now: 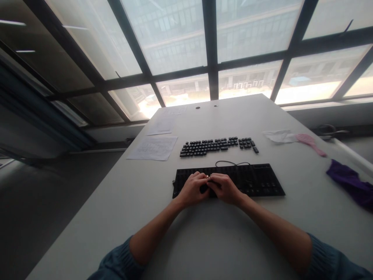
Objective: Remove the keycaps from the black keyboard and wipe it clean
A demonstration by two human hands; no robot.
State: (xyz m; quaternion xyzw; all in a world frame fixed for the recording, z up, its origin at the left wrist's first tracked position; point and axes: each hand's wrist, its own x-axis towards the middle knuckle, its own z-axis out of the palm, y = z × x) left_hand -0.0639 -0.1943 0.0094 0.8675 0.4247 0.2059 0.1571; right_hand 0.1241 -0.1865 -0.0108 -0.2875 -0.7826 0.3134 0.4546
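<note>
A black keyboard base (pixel 256 179) lies on the white table, and its key area looks bare of most keycaps. My left hand (pixel 192 188) is over its left-middle part, fingers curled and pinched together. Just beside it, my right hand (pixel 225 188) is closed too, its fingertips meeting those of the left. A small bright glint shows where the fingertips meet; whatever they pinch is too small and hidden to name. Behind the base, loose black keycaps (pixel 204 147) are laid out in rows in a keyboard pattern. A thin black cable (pixel 225 161) curves along the base's back edge.
Printed paper sheets (pixel 153 147) lie on the left of the white table (pixel 122 217). Toward the right are a white cloth or tissue (pixel 279 136), a pink brush-shaped object (pixel 310 142) and a purple cloth (pixel 351 184). Large windows (pixel 180 35) stand behind the table.
</note>
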